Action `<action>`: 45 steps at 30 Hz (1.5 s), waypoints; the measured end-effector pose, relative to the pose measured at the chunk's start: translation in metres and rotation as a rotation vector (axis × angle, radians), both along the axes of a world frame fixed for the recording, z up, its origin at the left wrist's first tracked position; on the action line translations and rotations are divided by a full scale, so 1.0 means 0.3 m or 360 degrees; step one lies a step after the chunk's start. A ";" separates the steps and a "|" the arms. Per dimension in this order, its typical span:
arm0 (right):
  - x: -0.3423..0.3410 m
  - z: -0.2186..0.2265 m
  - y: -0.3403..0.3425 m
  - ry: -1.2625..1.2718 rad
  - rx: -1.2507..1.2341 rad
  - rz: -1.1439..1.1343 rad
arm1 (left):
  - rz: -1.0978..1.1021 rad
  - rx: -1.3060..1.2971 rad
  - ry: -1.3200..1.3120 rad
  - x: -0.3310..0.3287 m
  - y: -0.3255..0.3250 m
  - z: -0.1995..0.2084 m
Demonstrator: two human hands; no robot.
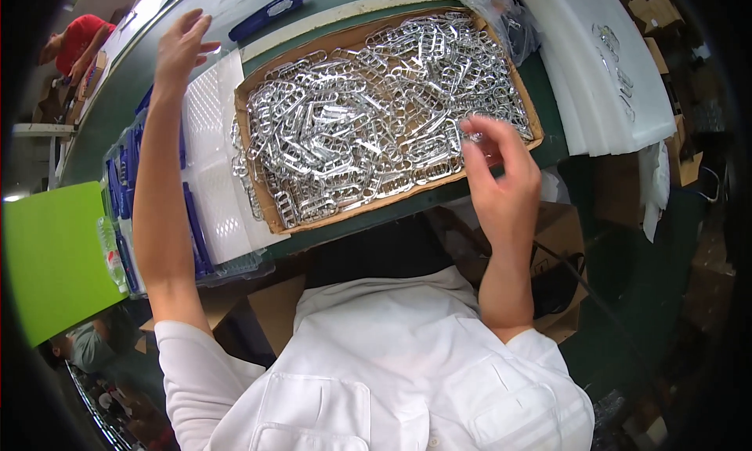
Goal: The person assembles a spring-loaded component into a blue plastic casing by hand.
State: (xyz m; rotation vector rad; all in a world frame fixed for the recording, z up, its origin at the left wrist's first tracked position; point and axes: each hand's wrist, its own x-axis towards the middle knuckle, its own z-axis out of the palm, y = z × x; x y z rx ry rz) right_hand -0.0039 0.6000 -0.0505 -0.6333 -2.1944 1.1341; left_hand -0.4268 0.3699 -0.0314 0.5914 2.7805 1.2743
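Observation:
A shallow cardboard box [520, 86] filled with shiny silver metal pieces [329, 114], many with oval openings, lies before me on the green table. My left hand [182, 50] is raised past the box's far left corner, fingers apart and nothing visible in them. Closest to it is a long dark-blue object [270, 14] with a pale patch in its middle. Over the box's near right corner, my right hand [505, 165] curls with thumb and forefinger close together. Something shiny shows at those fingertips; I cannot tell it from the metal behind.
Left of the box lie a white textured sheet [213, 98], blue items [125, 173], a clear bottle [111, 255] and a bright green panel [55, 255]. White foam sheets [583, 67] with metal pieces are stacked at right. A person in red [82, 43] is at far left.

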 end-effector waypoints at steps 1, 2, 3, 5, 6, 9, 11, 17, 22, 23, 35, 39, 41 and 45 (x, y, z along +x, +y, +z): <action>-0.068 0.005 0.002 0.0080 0.0185 0.0065 | -0.0037 0.0091 0.0045 0.090 -0.068 0.051; -0.137 -0.012 0.015 0.0071 0.0317 0.0147 | -0.0030 0.0143 0.0125 0.209 -0.111 0.109; -0.209 -0.026 0.022 0.0004 0.0502 0.0194 | -0.0027 0.0151 0.0213 0.346 -0.164 0.168; -0.342 -0.073 0.045 -0.0202 0.0692 0.0210 | 0.0001 0.0240 0.0338 0.638 -0.288 0.270; -0.417 -0.098 0.052 -0.0288 0.0761 0.0234 | 0.0042 0.0319 0.0374 0.775 -0.372 0.307; -0.578 -0.130 0.057 -0.0562 0.0935 0.0262 | 0.0136 0.0570 0.0545 1.195 -0.691 0.275; -0.613 -0.173 0.100 -0.0773 0.1055 0.0391 | 0.0058 0.0862 0.0316 1.399 -0.829 0.157; -0.630 -0.208 0.240 -0.0754 0.1319 0.0557 | 0.1532 0.0269 -0.0732 1.877 -1.339 -0.430; -0.675 -0.222 0.290 -0.0950 0.1262 0.0590 | 0.1509 -0.0692 -0.1375 2.211 -1.781 -0.860; -0.686 -0.210 0.265 -0.0938 0.1276 0.0624 | 0.1493 -0.0701 -0.1548 2.236 -1.858 -0.943; -0.640 -0.267 0.317 -0.0808 0.1086 0.0333 | 0.0730 -0.1758 -0.1569 1.824 -2.290 -1.439; -0.525 -0.150 0.454 -0.0464 0.0720 0.0333 | 0.0392 -0.1880 -0.1513 1.705 -2.258 -1.539; -0.462 -0.129 0.501 -0.0297 0.0636 0.0389 | 0.0396 -0.1829 -0.1457 1.644 -2.245 -1.581; -0.395 -0.138 0.372 -0.0302 0.0472 0.0090 | 0.0700 -0.1740 -0.1329 1.700 -2.405 -1.608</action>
